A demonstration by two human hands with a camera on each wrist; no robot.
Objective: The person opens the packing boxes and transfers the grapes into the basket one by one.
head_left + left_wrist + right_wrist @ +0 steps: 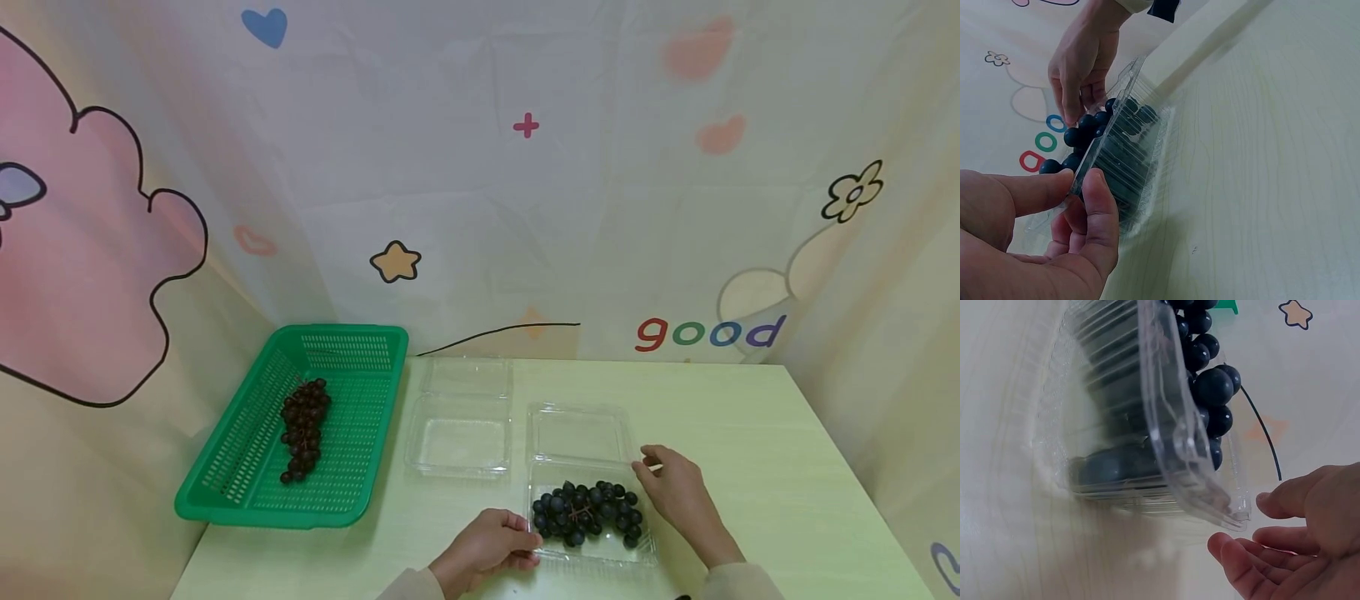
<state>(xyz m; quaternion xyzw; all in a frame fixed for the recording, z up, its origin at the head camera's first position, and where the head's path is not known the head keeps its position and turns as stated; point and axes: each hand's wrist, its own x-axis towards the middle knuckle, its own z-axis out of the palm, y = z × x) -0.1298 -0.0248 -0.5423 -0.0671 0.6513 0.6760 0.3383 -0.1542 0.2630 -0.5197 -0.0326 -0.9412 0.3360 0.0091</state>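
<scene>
A clear plastic clamshell box point(600, 557) lies on the table with its lid point(579, 435) folded back. Inside its base is a bunch of dark grapes point(558, 505). My left hand point(487, 546) pinches the near left rim of the box between thumb and fingers, plain in the left wrist view. At the right side, my right hand point(678, 493) is beside the box near the hinge. In the right wrist view its thumb and fingers are parted, a little off the rim corner, with nothing held between them.
A green plastic basket point(386, 433) stands at the left, with a bunch of reddish grapes point(303, 425) in it. Between basket and filled box sits another clear clamshell box point(459, 472), opened out. Behind the table point(757, 433) hangs a printed curtain point(465, 158).
</scene>
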